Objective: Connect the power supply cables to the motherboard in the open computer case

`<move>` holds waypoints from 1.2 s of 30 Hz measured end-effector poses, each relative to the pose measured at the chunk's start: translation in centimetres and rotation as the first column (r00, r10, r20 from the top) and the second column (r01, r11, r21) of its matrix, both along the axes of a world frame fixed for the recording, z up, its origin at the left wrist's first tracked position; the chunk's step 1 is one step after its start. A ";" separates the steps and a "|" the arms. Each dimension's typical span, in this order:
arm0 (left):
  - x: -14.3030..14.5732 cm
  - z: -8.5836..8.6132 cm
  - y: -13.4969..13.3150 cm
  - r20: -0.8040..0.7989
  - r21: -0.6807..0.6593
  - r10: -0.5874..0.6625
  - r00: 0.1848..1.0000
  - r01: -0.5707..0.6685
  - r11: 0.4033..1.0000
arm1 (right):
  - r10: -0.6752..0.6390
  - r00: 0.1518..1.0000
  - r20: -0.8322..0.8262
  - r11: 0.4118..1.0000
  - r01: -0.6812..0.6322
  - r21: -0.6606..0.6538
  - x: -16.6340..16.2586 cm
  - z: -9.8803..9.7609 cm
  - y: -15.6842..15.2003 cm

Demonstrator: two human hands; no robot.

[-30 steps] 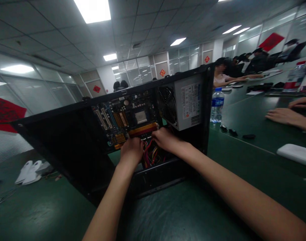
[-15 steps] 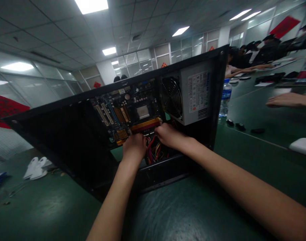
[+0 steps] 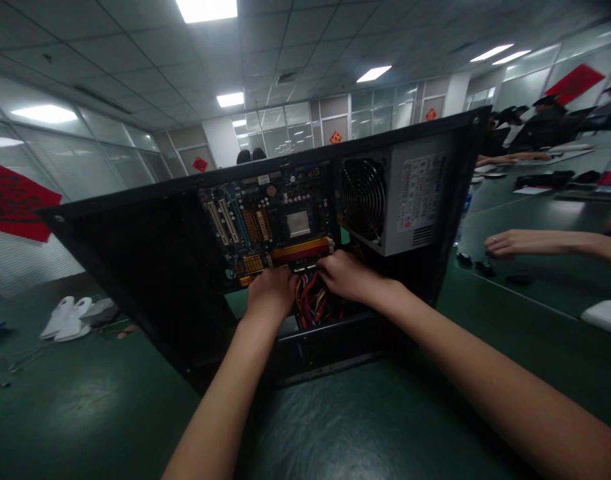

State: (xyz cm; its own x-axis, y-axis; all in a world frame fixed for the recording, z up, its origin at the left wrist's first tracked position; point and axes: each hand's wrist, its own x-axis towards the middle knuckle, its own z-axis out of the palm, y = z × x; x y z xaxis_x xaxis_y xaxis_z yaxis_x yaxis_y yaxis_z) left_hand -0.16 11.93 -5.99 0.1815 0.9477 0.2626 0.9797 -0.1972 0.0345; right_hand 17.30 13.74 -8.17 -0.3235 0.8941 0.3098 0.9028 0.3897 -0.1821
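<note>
An open black computer case (image 3: pixel 150 267) stands on the green table (image 3: pixel 365 427). Inside it I see a motherboard (image 3: pixel 265 220) with yellow and red memory slots (image 3: pixel 300 250) and a grey power supply (image 3: pixel 410 200) with a fan. Both my hands reach into the case at the lower edge of the board. My left hand (image 3: pixel 270 293) has its fingers curled at the left end of the slots. My right hand (image 3: pixel 348 277) is curled at the right end, above a bundle of red and yellow cables (image 3: pixel 313 303). What the fingers hold is hidden.
White gloves (image 3: pixel 68 319) lie on the table at the left. Another person's hand (image 3: pixel 505 243) rests on the table at the right, near small dark objects (image 3: pixel 478 265) and a white flat item (image 3: pixel 605 317). More people sit at the far right.
The view has shifted, so the case sits further right and the water bottle is hidden behind it. My hands stay at the memory slots. The other person's hand has reached further left.
</note>
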 end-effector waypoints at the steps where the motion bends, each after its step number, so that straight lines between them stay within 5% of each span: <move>1: 0.0 -0.1 0.0 0.000 -0.001 0.001 1.000 -0.001 1.000 | -0.009 1.000 0.006 1.000 0.009 0.000 0.0 0.0 0.1; 16: 0.3 -1.3 -0.9 0.190 0.091 -0.109 0.976 0.094 0.991 | -0.100 0.995 -0.021 0.993 0.101 0.058 0.2 0.0 0.6; 24: 0.2 -0.9 -1.1 0.233 0.123 -0.296 0.926 0.274 0.954 | 0.171 0.939 -0.299 0.940 -0.064 0.336 0.0 1.3 -0.5; 32: 0.1 -0.4 -1.1 0.355 0.086 -0.334 0.873 0.326 0.942 | 0.273 0.901 -0.337 0.914 -0.133 0.384 -0.1 1.7 -1.1; 36: 0.2 -0.3 -1.8 0.328 -0.010 -0.445 0.833 0.474 0.880 | 0.322 0.893 -0.313 0.888 -0.170 0.427 -0.2 1.7 -1.2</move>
State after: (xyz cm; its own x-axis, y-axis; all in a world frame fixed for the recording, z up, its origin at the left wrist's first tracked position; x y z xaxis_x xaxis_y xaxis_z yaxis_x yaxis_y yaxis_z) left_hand 0.07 10.12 -6.29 0.5257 0.7967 0.2980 0.7132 -0.6038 0.3561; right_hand 17.13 12.57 -6.49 -0.3123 0.5878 0.7463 0.6643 0.6967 -0.2708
